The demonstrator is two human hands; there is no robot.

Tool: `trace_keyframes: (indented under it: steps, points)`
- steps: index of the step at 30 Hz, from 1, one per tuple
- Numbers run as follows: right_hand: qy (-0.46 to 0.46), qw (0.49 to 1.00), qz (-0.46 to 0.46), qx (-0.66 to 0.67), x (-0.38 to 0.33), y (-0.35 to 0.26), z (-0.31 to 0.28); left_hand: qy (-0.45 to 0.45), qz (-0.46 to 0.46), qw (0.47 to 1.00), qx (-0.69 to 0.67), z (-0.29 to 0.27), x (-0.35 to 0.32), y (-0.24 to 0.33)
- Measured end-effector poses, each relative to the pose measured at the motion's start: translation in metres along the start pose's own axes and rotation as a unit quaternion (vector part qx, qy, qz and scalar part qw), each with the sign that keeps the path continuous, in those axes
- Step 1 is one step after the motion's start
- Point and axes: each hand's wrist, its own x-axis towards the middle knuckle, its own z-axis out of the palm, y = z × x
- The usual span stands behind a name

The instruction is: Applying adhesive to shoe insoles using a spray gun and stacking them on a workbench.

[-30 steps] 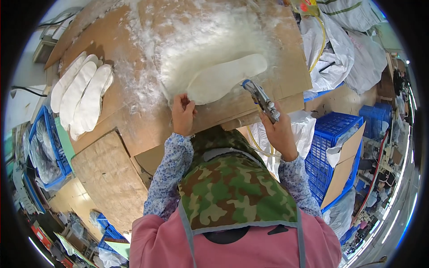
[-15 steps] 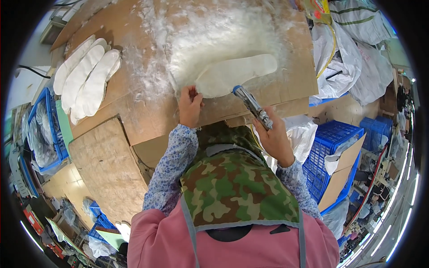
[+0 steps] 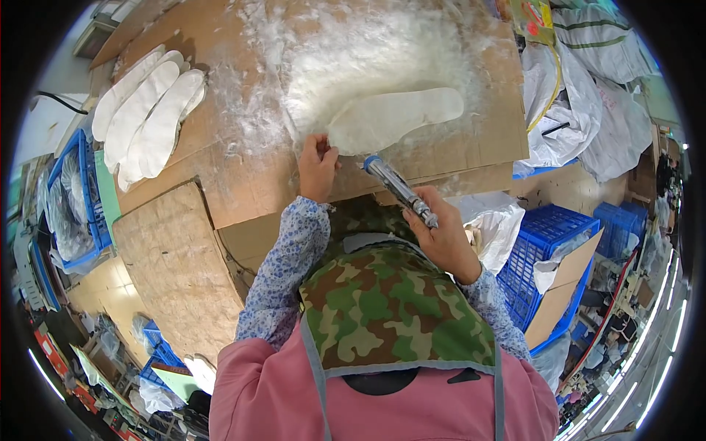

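A white insole-shaped piece (image 3: 397, 116) lies on the cardboard-covered table (image 3: 235, 173), its broad end to the left. At that end my left hand (image 3: 318, 165) has its thumb and fingers curled together, right by the edge. What they pinch, if anything, is hidden. My right hand (image 3: 446, 234) is wrapped round a silver spray gun (image 3: 401, 189). Its blue tip points up and left, just short of the near edge of the piece. Several more white insole pieces (image 3: 143, 114) lie overlapped in a fan at the far left.
White fibrous residue (image 3: 360, 55) coats the cardboard beyond the piece. Blue crates (image 3: 548, 242) stand below the table at right, white sacks (image 3: 562, 95) beyond it. A yellow hose (image 3: 551, 88) hangs there. A brown board (image 3: 176, 257) leans at left near a blue basket (image 3: 77, 202).
My right hand has drawn the spray gun left and toward me, so its tip has left the piece's middle edge. My left hand stays at the broad end.
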Motion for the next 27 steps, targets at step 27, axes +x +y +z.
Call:
trace_keyframes:
  steps: [27]
  points:
    - [-0.027, 0.998, 0.029, 0.045, -0.009, -0.034, -0.038, 0.481, 0.210, 0.786, -0.327, -0.305, -0.215, 0.059]
